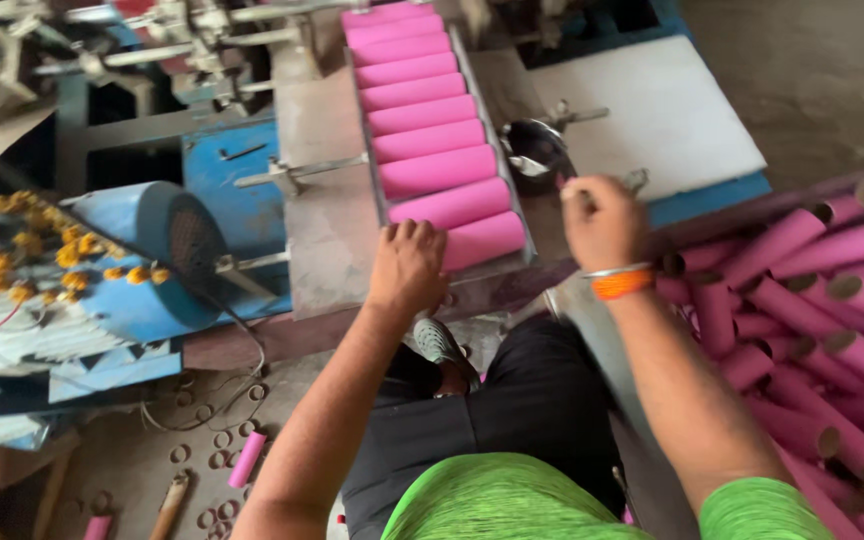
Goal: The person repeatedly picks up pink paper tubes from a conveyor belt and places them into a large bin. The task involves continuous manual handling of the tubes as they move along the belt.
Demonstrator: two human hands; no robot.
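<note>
Pink tubes, blue machine

Pink tubes (432, 140) beside a blue motor (157, 250); orange bangle (620, 284), neon-green shirt (512, 500), black trousers (512, 410).

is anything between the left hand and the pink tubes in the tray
Nothing visible. The left hand already rests at the near end of the tray, fingers touching the nearest pink tube. The right hand is off to the side, closed near a small metal bowl.

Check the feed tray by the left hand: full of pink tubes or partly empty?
Full: pink tubes lie side by side down the tray, the nearest touching the left hand.
</note>
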